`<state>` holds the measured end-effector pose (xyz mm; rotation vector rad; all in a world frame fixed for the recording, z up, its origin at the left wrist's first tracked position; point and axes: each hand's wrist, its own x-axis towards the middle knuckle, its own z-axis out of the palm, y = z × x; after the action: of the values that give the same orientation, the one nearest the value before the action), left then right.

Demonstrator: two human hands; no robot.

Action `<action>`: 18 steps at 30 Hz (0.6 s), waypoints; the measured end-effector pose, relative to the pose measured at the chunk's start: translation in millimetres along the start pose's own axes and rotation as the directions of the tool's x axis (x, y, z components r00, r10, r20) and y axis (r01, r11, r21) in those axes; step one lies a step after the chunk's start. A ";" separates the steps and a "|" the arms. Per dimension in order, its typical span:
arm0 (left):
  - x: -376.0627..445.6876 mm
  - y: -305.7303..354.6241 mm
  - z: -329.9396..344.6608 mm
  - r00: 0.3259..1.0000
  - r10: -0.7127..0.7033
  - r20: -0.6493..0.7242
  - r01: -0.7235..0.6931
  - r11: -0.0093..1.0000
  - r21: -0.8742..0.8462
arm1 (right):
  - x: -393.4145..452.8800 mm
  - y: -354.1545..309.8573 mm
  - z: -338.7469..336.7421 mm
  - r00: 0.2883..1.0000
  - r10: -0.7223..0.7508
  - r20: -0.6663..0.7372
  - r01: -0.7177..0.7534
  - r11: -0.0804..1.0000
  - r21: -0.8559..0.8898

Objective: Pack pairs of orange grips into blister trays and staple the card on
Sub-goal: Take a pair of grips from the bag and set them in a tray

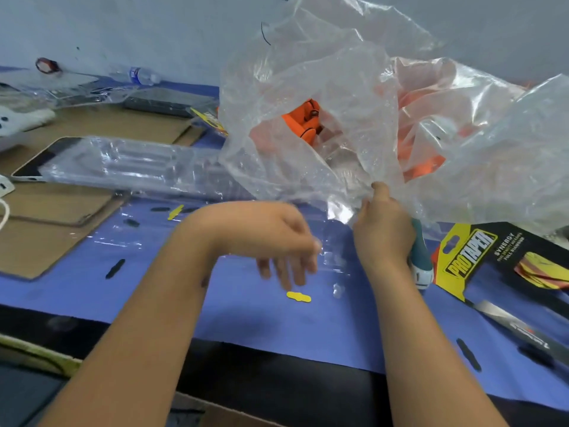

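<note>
My right hand (383,231) pinches the crumpled clear plastic bag (338,118) holding the orange rubber grips (308,123); my left hand (277,238) hangs released. I'd widen the mouth, then lift two grips cleanly.

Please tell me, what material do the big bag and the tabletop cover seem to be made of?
The big bag looks like thin clear plastic film: crinkled, glossy, with the orange grips visible through it. The tabletop cover seems a matte blue sheet, perhaps paper or vinyl.
</note>
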<state>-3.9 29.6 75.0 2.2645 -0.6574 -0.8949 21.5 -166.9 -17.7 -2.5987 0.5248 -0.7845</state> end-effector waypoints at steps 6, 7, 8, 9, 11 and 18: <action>83.6 -27.1 10.0 0.798 0.182 -0.574 0.187 0.831 0.524 | -3.7 -9.0 -8.9 0.998 -0.032 0.056 0.042 0.981 -0.187; 95.1 -32.3 14.3 0.821 0.126 -0.557 0.237 0.812 0.534 | -2.5 -13.2 -11.9 0.998 -0.057 0.024 0.060 0.985 -0.164; 104.5 -36.9 17.4 0.831 0.092 -0.548 0.257 0.811 0.526 | -0.2 -19.2 -15.0 0.995 -0.096 -0.023 0.092 0.988 -0.123; 112.2 -39.8 18.7 0.831 0.088 -0.550 0.256 0.817 0.517 | 3.9 -26.0 -17.6 0.986 -0.150 -0.070 0.144 0.986 -0.078; 122.5 -38.0 18.8 0.810 0.127 -0.572 0.233 0.826 0.513 | 18.1 -40.8 -18.4 0.960 -0.263 -0.099 0.263 0.965 -0.009; 138.6 -41.6 24.5 0.709 0.284 -0.645 0.183 0.809 0.558 | 97.6 -83.4 23.3 0.943 -0.240 0.229 0.128 0.901 0.415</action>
<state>77.2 -37.7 -27.1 2.8281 -0.6748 0.3407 130.7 -133.4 45.2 -2.3381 0.0250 -0.5045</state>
